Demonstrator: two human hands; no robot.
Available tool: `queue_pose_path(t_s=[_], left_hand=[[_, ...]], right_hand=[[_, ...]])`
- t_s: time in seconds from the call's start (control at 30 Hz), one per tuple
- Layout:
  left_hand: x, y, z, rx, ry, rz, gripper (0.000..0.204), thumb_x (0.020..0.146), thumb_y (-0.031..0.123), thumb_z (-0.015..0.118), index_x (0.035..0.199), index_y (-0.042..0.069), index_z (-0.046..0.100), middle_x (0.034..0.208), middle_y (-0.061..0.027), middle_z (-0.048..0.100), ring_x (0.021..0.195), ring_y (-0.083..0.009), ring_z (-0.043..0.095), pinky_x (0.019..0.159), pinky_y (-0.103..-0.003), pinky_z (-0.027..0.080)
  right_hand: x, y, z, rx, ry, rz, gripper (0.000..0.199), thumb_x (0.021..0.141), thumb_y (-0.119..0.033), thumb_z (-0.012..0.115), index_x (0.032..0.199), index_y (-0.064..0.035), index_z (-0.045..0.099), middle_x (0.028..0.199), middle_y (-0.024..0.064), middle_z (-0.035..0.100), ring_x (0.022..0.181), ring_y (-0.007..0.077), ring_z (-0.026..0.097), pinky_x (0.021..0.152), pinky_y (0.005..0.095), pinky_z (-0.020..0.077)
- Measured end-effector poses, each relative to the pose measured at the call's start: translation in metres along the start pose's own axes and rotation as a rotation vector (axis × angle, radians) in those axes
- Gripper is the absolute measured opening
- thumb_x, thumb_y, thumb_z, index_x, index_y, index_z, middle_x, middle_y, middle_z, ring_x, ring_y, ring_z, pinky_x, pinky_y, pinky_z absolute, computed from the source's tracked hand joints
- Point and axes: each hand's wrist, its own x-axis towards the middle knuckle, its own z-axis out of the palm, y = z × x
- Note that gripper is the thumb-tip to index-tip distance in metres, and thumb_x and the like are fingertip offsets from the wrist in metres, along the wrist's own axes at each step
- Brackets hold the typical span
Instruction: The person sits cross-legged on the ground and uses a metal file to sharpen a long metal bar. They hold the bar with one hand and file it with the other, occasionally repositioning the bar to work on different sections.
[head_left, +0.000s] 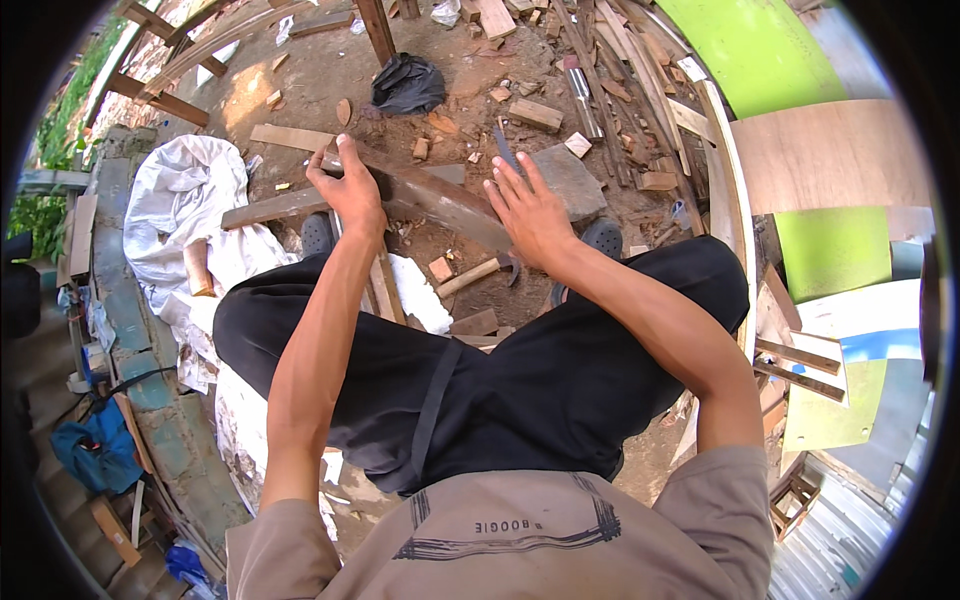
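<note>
A thick brown wooden beam (440, 198) lies slantwise in front of me, above the ground between my knees. My left hand (352, 190) is curled round its far left end, with the thumb and fingers bent. At the near right end, my right hand (535, 222) rests against the wood with its fingers stretched out; its palm is hidden. Below the beam, a hammer (470, 277) with a pale wooden handle lies on the dirt. Beyond my right fingers are a dark narrow blade-like strip (506, 150) and a flat grey stone slab (570, 180).
A white sack (185, 195) lies at the left beside a low block wall (150, 390). A black plastic bag (408, 84) sits ahead. Wood offcuts (536, 114) and long strips (640, 75) litter the ground. Green panels (750, 50) stand at the right.
</note>
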Motion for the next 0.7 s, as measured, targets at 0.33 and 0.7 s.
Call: queue_pose_path(t_s=[0.33, 0.7], left_hand=[[0.017, -0.02, -0.012, -0.117, 0.101, -0.178, 0.07, 0.095, 0.041, 0.068, 0.14, 0.001, 0.035, 0.134, -0.0214, 0.046, 0.117, -0.0261, 0.053, 0.099, -0.039, 0.046], [0.014, -0.023, -0.034, -0.008, -0.106, -0.404, 0.075, 0.096, 0.055, 0.061, 0.14, -0.001, 0.037, 0.136, -0.0159, 0.049, 0.115, -0.025, 0.056, 0.092, -0.038, 0.053]], right_hand=[[0.012, -0.008, 0.025, 0.359, 0.206, 0.079, 0.099, 0.086, -0.035, 0.072, 0.163, -0.0122, 0.012, 0.142, 0.0183, 0.053, 0.138, 0.0346, 0.045, 0.115, 0.064, 0.0227], [0.007, 0.006, 0.028, 0.729, 0.288, 0.143, 0.085, 0.078, -0.017, 0.074, 0.153, -0.0128, 0.035, 0.116, 0.0139, 0.059, 0.106, 0.032, 0.065, 0.081, 0.0479, 0.0535]])
